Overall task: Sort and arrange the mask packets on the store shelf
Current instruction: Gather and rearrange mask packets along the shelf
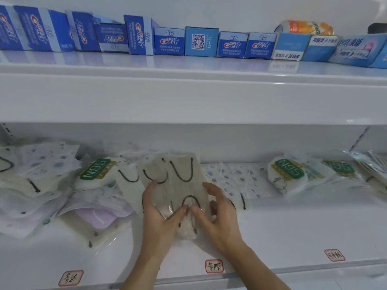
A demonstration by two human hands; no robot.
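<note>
On the lower white shelf (293, 222) lies a fanned stack of beige mask packets (180, 176) with black ear loops, at the middle. My left hand (161, 218) grips the stack's left side, thumb on top. My right hand (217, 214) holds its right side, thumb meeting the left thumb over the top packet. To the left lie N95 packets (95, 168), purple mask packets (100, 216) and a pile of dotted packets (41, 164). Dotted packets (234, 181) and more N95 packets (289, 170) lie to the right.
The upper shelf carries a row of blue toothpaste boxes (169, 41) and an orange can (303, 27) on its side. Red-bordered name labels (214, 266) are stuck along the lower shelf's front edge. Foil packets (372, 164) lie at the far right.
</note>
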